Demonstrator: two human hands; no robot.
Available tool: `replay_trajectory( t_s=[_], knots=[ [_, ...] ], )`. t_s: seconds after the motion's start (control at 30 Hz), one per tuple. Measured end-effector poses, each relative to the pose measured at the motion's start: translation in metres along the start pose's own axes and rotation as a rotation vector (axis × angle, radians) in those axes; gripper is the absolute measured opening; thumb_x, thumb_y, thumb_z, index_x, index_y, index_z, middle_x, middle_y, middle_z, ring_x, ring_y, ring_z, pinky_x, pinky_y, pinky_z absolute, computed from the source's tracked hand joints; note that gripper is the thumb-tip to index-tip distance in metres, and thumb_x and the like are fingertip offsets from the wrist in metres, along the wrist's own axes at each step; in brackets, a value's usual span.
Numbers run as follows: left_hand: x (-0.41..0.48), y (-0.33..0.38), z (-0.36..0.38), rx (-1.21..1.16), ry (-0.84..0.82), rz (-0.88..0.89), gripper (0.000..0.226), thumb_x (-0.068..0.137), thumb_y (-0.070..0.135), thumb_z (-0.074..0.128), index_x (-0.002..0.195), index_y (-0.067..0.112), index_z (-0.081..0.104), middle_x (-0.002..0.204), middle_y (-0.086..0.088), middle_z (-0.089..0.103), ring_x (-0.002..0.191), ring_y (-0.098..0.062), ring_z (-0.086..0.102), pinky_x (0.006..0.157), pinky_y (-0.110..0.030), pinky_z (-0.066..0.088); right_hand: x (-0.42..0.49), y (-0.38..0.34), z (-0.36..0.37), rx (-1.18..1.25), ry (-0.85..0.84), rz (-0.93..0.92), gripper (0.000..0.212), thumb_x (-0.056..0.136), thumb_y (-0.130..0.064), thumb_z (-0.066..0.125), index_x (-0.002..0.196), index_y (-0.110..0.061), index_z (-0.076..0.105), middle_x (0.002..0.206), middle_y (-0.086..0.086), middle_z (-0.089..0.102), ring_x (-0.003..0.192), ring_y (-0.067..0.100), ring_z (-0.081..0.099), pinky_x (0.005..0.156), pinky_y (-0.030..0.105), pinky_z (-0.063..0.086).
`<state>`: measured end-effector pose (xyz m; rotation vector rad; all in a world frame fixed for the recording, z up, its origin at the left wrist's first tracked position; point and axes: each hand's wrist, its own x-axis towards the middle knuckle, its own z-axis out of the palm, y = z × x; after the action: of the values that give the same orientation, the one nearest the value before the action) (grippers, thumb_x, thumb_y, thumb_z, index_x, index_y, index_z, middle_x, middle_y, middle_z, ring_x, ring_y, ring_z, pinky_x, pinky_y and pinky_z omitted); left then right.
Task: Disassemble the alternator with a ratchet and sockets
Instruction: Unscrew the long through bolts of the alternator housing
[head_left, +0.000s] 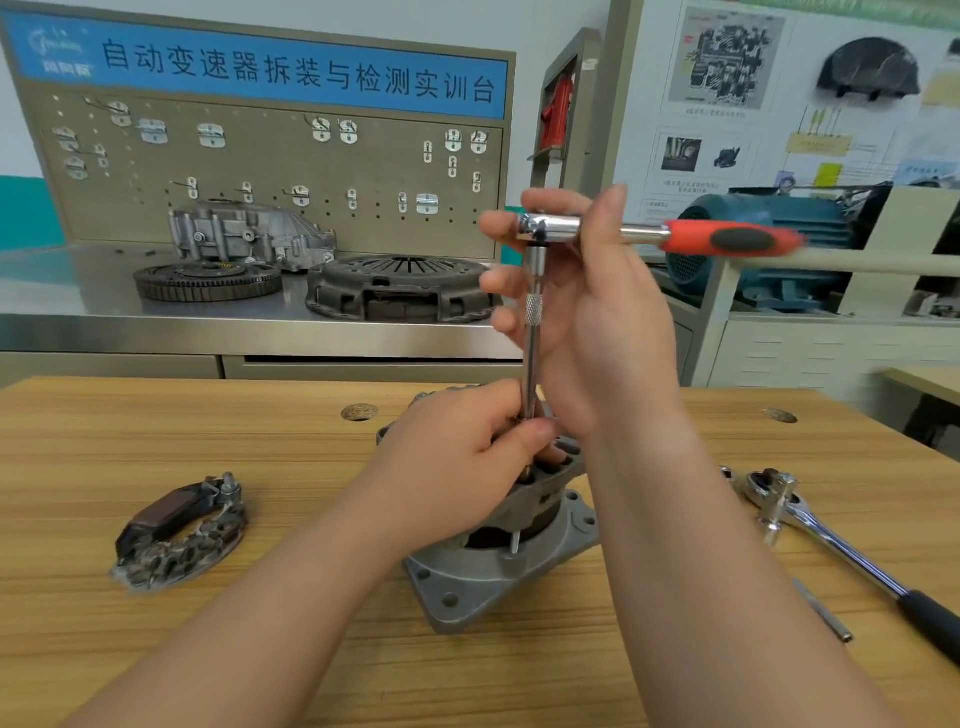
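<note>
At the centre of the frame the alternator (498, 551) stands on the wooden tabletop (156, 431). Our left grip (467, 452) pinches the lower end of the extension bar (532, 338), which rises upright from the alternator's top. Our right grip (592, 312) closes around the head of the red-handled ratchet (727, 239) at the bar's upper end, its handle pointing right. A second ratchet (815, 530) lies at lower right, a rectifier plate (182, 530) at lower left.
</note>
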<state>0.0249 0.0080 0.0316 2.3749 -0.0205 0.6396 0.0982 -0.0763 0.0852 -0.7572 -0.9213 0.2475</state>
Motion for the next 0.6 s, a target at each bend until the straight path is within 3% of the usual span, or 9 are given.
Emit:
replay_trajectory(
  t_s=[0.07,0.13,0.2,0.27,0.37,0.43,0.5,0.6],
  knots=[
    [0.001,0.000,0.002,0.049,0.021,0.005,0.021,0.093,0.043,0.045,0.092,0.033,0.064,0.081,0.017,0.072,0.081,-0.005,0.065,0.076,-0.040,0.053,-0.005,0.005,-0.004,-0.496,0.110,-0.410,0.025,0.103,-0.030,0.038,0.097,-0.019,0.060,0.092,-0.001,0.068,0.078,0.013,0.064,0.065,0.030,0.053],
    [0.001,0.001,0.003,0.098,0.050,0.013,0.018,0.091,0.040,0.044,0.080,0.041,0.059,0.074,0.028,0.067,0.077,0.002,0.061,0.071,-0.036,0.052,-0.009,0.008,-0.007,-0.806,0.125,-0.631,0.020,0.099,-0.029,0.043,0.108,-0.022,0.058,0.101,-0.010,0.062,0.097,0.011,0.062,0.085,0.036,0.053],
    [0.000,0.003,0.003,0.107,0.067,0.006,0.022,0.089,0.039,0.044,0.070,0.048,0.052,0.067,0.038,0.060,0.073,0.010,0.057,0.066,-0.030,0.048,-0.012,0.009,-0.004,-0.714,0.115,-0.548,0.024,0.099,-0.032,0.044,0.118,-0.025,0.057,0.113,-0.005,0.065,0.104,0.016,0.064,0.088,0.038,0.055],
    [-0.001,0.004,0.003,0.074,0.061,-0.001,0.022,0.088,0.047,0.040,0.074,0.045,0.056,0.063,0.031,0.060,0.065,0.005,0.056,0.063,-0.031,0.047,-0.012,0.004,0.001,-0.407,0.088,-0.322,0.028,0.102,-0.034,0.038,0.118,-0.025,0.058,0.118,0.000,0.068,0.092,0.020,0.070,0.069,0.030,0.058],
    [-0.002,0.004,0.003,0.044,0.029,0.019,0.028,0.091,0.047,0.039,0.088,0.032,0.063,0.058,0.027,0.058,0.057,0.000,0.053,0.062,-0.036,0.049,-0.009,-0.005,-0.002,0.096,0.020,0.047,0.042,0.105,-0.042,0.025,0.117,-0.018,0.057,0.109,0.000,0.073,0.075,0.020,0.073,0.054,0.023,0.054],
    [-0.002,0.004,0.002,0.040,0.016,0.019,0.028,0.086,0.045,0.041,0.091,0.029,0.063,0.064,0.022,0.064,0.063,-0.004,0.058,0.068,-0.041,0.051,-0.009,-0.008,-0.004,0.185,-0.008,0.143,0.044,0.104,-0.044,0.023,0.119,-0.019,0.056,0.105,0.000,0.074,0.074,0.020,0.073,0.053,0.023,0.053],
    [-0.002,0.003,0.002,-0.007,0.016,-0.008,0.027,0.084,0.044,0.043,0.092,0.029,0.064,0.077,0.014,0.072,0.077,-0.008,0.066,0.076,-0.044,0.053,-0.009,-0.005,-0.005,0.077,0.000,0.063,0.035,0.103,-0.042,0.031,0.117,-0.026,0.060,0.108,-0.002,0.073,0.078,0.018,0.071,0.057,0.023,0.053],
    [-0.001,0.002,0.004,-0.057,0.016,-0.048,0.024,0.082,0.045,0.045,0.094,0.035,0.064,0.085,0.026,0.072,0.088,0.000,0.068,0.084,-0.042,0.053,-0.008,-0.005,-0.009,-0.347,0.056,-0.311,0.020,0.097,-0.033,0.051,0.112,-0.036,0.065,0.112,-0.011,0.069,0.099,0.017,0.068,0.080,0.034,0.056]
  ],
)
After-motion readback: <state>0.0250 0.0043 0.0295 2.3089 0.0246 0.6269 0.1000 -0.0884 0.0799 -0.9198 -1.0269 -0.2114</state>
